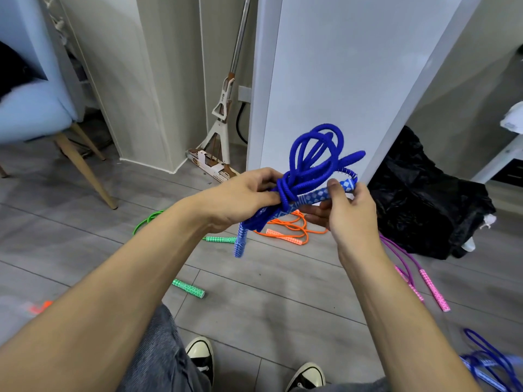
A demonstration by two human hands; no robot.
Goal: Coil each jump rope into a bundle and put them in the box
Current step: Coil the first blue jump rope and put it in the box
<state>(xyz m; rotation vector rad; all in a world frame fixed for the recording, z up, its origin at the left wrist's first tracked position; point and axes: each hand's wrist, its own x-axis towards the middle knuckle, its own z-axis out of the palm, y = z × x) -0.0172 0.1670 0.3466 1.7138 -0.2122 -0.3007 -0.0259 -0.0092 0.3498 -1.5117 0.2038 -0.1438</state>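
1. Blue jump rope [308,171], coiled into loops with cord wrapped around its middle, is held in the air above the grey floor [254,301].
2. Left hand [240,196] is clenched on the wrapped middle, forearm reaching forward.
3. Right hand [348,210] pinches 1 patterned handle [317,197] between thumb and fingers.
4. Orange rope [291,230] lies on the floor below.
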